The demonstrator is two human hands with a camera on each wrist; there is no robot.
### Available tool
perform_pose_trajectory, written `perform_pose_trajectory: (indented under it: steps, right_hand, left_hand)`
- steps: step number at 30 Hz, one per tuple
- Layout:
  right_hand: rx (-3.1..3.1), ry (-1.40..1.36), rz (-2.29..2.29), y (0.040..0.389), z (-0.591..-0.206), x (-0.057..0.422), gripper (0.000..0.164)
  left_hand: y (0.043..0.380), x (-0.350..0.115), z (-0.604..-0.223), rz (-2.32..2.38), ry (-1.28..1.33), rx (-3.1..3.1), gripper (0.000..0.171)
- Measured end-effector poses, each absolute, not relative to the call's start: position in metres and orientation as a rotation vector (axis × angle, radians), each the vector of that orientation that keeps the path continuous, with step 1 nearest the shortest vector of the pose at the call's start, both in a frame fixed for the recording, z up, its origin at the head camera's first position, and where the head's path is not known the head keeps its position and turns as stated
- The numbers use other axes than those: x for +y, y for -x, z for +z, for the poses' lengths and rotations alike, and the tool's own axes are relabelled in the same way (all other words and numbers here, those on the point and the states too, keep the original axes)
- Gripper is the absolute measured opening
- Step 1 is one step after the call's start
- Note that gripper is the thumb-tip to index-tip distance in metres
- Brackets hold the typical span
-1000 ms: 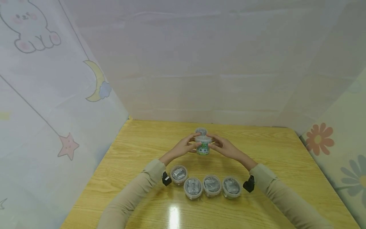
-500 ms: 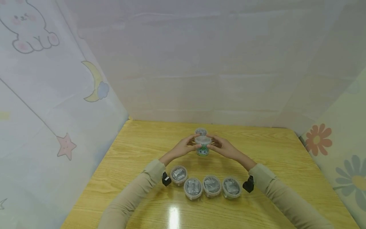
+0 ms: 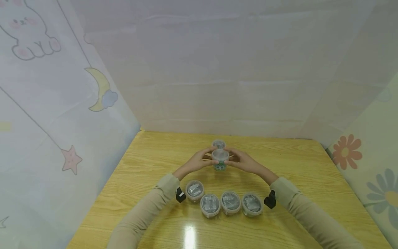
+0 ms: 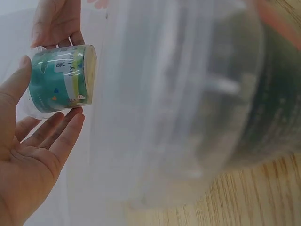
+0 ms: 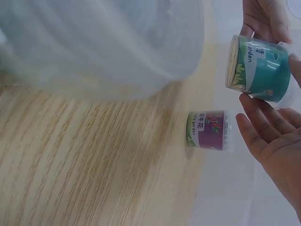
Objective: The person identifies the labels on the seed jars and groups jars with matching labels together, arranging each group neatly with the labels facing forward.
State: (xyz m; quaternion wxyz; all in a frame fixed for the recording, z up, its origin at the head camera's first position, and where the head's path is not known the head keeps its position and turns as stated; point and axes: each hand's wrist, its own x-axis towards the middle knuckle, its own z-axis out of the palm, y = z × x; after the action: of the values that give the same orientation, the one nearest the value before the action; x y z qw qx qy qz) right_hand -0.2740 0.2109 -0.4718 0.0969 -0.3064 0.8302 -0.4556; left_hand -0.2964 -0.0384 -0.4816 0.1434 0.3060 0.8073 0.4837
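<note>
Between both hands is a clear plastic tub (image 3: 220, 164) with a teal and green printed label, raised off the table. My left hand (image 3: 198, 161) grips its left side, thumb at the near side and fingers round the back. On the opposite side my right hand (image 3: 245, 162) holds it the same way. In the left wrist view the tub (image 4: 59, 77) shows its label and yellowish base. Just behind it in the head view stands another tub (image 3: 219, 143); the right wrist view shows a purple-labelled tub (image 5: 207, 130) on the table.
Several lidded tubs with grey packets inside stand in a row nearer the body: a left one (image 3: 195, 190), two middle ones (image 3: 210, 204) (image 3: 230, 202) and a right one (image 3: 252, 204). The wooden table (image 3: 155, 148) meets printed cloth walls (image 3: 186, 97).
The held tub has come down slightly, and its top tips more toward the head camera. Both thumbs have shifted a little lower with it. The row of tubs stays put.
</note>
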Motion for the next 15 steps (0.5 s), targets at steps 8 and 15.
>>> perform_pose_trajectory:
  steps: [8,15]
  right_hand:
    - [2.457,0.939,-1.3,0.2767,-0.4766,0.2114,0.067]
    - [2.449,1.017,-1.291,0.2807,-0.48,0.2098,0.065]
  left_hand:
    - [0.2983,-0.0387,-0.4854,1.384,-0.906,2.335,0.072]
    - [0.3013,-0.0381,-0.4875,1.307,-0.929,2.385,0.072]
